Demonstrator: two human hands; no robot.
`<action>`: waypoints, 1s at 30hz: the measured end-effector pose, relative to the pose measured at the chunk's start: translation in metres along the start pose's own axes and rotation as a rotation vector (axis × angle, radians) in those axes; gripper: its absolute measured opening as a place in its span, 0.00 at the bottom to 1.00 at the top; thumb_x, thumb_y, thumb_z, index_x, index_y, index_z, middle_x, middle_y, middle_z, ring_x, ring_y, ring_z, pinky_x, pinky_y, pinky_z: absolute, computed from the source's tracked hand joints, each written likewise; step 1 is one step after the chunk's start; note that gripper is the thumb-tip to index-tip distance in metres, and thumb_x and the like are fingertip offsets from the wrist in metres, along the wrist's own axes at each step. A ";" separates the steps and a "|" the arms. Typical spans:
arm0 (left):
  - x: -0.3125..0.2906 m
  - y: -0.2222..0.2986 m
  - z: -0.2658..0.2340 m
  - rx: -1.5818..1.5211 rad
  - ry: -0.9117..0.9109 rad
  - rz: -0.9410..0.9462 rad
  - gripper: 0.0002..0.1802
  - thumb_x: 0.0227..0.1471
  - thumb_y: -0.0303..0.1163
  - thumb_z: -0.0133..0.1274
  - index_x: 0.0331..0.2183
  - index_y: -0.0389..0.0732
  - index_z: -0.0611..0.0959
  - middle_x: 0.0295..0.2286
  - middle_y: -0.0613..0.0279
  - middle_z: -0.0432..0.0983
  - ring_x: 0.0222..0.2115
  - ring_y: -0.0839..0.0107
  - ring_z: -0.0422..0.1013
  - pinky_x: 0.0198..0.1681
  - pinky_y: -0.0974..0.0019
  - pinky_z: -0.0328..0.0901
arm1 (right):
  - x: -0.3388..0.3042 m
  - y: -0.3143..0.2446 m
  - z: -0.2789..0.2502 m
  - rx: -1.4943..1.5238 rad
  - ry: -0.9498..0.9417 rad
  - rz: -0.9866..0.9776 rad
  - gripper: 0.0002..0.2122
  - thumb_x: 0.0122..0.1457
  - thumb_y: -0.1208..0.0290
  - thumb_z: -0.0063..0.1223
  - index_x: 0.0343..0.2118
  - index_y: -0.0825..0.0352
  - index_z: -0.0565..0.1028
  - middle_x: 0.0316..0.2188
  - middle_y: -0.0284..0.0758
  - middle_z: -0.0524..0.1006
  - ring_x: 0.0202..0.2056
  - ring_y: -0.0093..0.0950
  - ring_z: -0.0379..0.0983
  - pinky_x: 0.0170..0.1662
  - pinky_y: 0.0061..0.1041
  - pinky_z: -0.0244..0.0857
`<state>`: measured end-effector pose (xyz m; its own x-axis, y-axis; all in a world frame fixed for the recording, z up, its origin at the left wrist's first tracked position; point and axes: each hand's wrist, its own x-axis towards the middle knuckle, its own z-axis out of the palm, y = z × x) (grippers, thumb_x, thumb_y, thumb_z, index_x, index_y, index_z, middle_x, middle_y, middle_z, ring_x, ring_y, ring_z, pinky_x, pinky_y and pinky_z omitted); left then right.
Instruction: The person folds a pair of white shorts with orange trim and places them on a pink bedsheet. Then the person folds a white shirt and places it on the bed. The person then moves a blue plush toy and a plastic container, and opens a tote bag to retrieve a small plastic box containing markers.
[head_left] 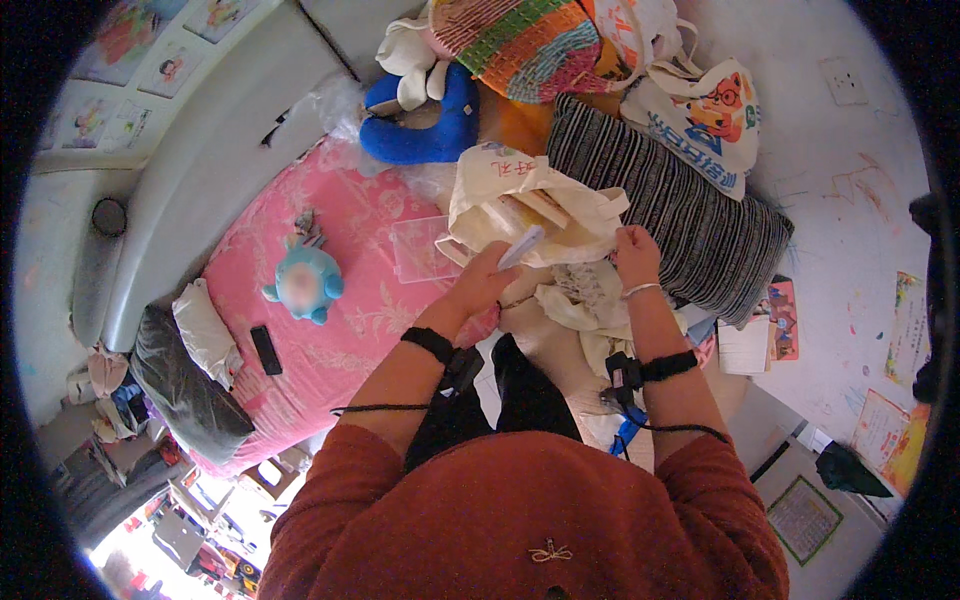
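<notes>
A cream cloth tote bag (490, 185) lies open in front of me, with pale flat items (540, 208) showing inside its mouth. My left hand (484, 280) is closed on a slim white piece (522, 246) at the bag's near left side; whether it is folded paper or a packet I cannot tell. At the bag's right edge my right hand (638, 258) pinches the cream cloth. Below the bag, between my hands, rests a bunched pale cloth with lacy trim (592, 298). A clear plastic box (424, 249) sits just left of the bag.
A striped dark cushion (670, 205) leans right of the bag. Behind are a blue neck pillow (425, 125), a colourful woven bag (520, 50) and a printed white tote (715, 115). Left, the pink bedspread (375, 330) holds a turquoise plush toy (307, 281) and a black phone (266, 350).
</notes>
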<state>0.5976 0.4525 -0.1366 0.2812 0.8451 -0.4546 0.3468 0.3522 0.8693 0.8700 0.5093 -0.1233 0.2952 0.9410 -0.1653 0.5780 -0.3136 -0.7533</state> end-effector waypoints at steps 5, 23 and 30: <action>-0.013 0.028 -0.004 -0.121 0.040 0.198 0.19 0.52 0.29 0.52 0.46 0.37 0.73 0.39 0.55 0.72 0.43 0.62 0.68 0.49 0.64 0.61 | -0.008 -0.057 -0.005 -0.073 0.034 -0.552 0.07 0.53 0.74 0.53 0.35 0.68 0.72 0.32 0.41 0.75 0.31 0.36 0.74 0.35 0.30 0.68; -0.082 0.061 0.002 -0.101 0.150 0.304 0.13 0.54 0.29 0.53 0.42 0.39 0.75 0.33 0.61 0.73 0.36 0.70 0.69 0.43 0.67 0.63 | 0.039 -0.068 0.080 -0.500 -0.397 -0.170 0.13 0.53 0.72 0.49 0.42 0.67 0.72 0.38 0.50 0.75 0.40 0.49 0.73 0.42 0.41 0.68; -0.086 0.060 -0.003 -0.304 0.072 0.211 0.14 0.51 0.25 0.53 0.42 0.37 0.72 0.35 0.56 0.68 0.38 0.62 0.66 0.44 0.65 0.61 | 0.035 -0.082 0.044 -0.474 -0.240 -0.462 0.08 0.55 0.71 0.47 0.36 0.67 0.73 0.28 0.50 0.75 0.32 0.50 0.73 0.36 0.44 0.67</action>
<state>0.5918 0.4017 -0.0445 0.2503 0.9342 -0.2542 0.0038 0.2616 0.9652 0.7996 0.5732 -0.0953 -0.2046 0.9762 -0.0724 0.8891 0.1544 -0.4310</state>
